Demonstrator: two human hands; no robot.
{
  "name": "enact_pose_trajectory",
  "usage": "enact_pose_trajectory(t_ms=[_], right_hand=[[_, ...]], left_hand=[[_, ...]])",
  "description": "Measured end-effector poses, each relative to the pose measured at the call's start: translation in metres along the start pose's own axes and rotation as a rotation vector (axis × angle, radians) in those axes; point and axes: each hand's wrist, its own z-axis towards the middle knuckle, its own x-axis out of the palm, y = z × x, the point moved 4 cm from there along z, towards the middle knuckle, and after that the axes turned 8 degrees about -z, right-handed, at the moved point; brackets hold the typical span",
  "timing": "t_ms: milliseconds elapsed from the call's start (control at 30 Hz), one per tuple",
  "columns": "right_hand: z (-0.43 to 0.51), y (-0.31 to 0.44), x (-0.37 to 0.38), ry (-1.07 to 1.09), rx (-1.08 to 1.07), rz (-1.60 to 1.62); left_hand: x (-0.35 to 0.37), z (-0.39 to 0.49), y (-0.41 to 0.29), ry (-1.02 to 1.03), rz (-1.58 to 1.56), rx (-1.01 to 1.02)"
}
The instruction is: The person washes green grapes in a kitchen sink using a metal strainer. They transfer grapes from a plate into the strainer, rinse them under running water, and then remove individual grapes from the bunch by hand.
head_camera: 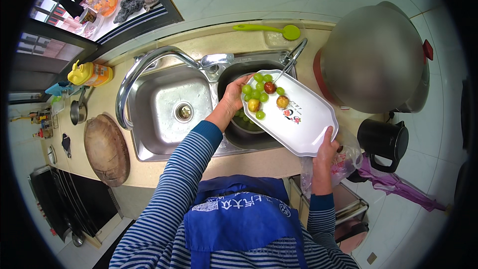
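A white tray (pixel 306 112) with a printed figure is held over the right sink basin, tilted across it. My left hand (pixel 236 92) grips its left end, and my right hand (pixel 326 149) grips its near right corner. Green grapes (pixel 255 94) cluster at the tray's left end. Among them lie a dark red round fruit (pixel 269 87) and yellowish round fruits (pixel 282 101). Below the tray, a round metal bowl (pixel 249 127) with more green grapes stands in the right basin (pixel 233 138), mostly hidden.
A curved faucet (pixel 138 78) arches over the left basin (pixel 168 101). A round wooden chopping board (pixel 106 149) lies at left. On the right are a large domed appliance (pixel 373 59), a black electric kettle (pixel 382 144) and a clear plastic bag (pixel 345 157). A green brush (pixel 289 32) lies behind.
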Motion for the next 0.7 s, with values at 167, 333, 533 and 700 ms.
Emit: enact_pose_trajectory(t_ms=[167, 333, 533, 700], right_hand=[[0.004, -0.004, -0.002, 0.009, -0.002, 0.017], [0.004, -0.004, -0.003, 0.013, -0.010, -0.006], [0.003, 0.000, -0.005, 0.022, -0.011, -0.055], [0.006, -0.002, -0.005, 0.023, -0.020, -0.038]], left_hand=[[0.000, 0.002, 0.003, -0.021, -0.058, -0.107], [-0.007, 0.008, 0.007, -0.067, -0.070, -0.278], [-0.016, 0.007, 0.006, -0.145, -0.054, -0.321], [-0.016, 0.009, 0.007, -0.127, -0.067, -0.273]])
